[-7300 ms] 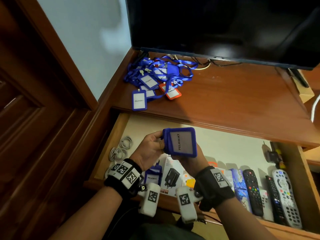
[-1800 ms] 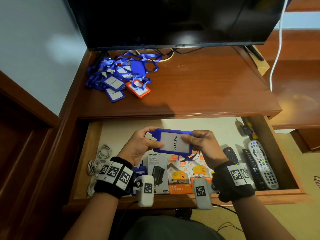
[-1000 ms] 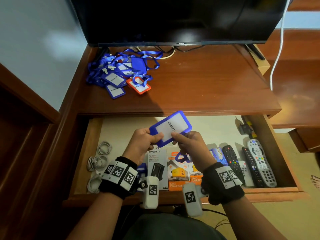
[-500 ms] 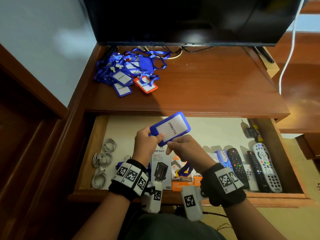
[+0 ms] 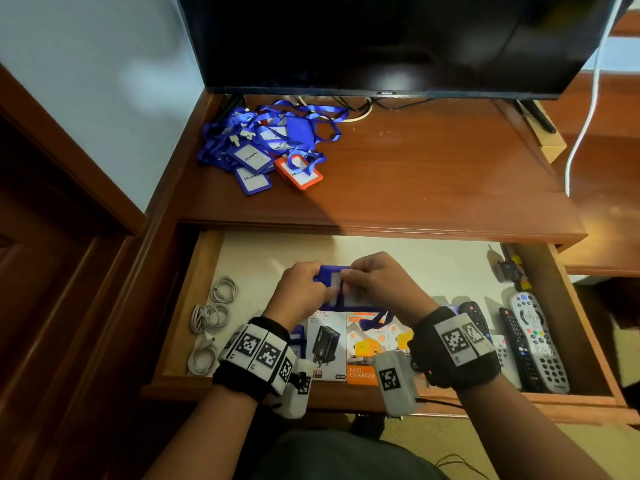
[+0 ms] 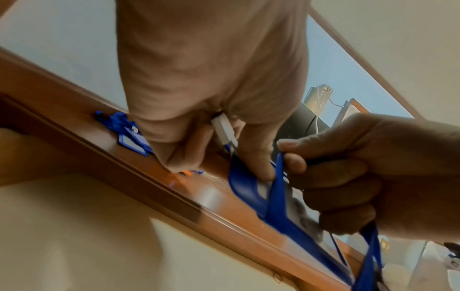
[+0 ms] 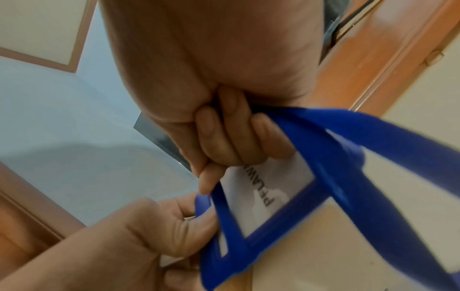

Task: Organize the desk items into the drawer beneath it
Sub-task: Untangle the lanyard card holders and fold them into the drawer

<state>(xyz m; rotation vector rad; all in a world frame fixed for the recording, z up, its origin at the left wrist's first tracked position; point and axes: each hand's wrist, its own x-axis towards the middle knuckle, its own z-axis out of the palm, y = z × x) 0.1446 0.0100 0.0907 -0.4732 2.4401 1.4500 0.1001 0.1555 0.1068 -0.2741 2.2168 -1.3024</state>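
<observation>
Both hands are pinching the light, stiff blue plastic badge holder [image 5: 334, 285] by its edges, the right hand [image 5: 375, 285] winding its limp blue lanyard strap [image 7: 336, 135], the left hand [image 5: 301, 292] gripping the near-left corner.

The reddish-brown polished wooden surface [image 5: 415, 174] carries a tangled heap of blue lanyards with blue-framed badge holders [image 5: 263, 143] at its back left corner, an orange-framed badge holder [image 5: 298, 171] lying at the heap's near edge, and the black flat screen [image 5: 381, 43] standing along the back. Beneath it the open wooden drawer with a cream liner [image 5: 433, 261] holds coiled white cables [image 5: 211, 317] on the left, boxed chargers [image 5: 346, 348] along the front, and remote controls [image 5: 536, 337] on the right.
</observation>
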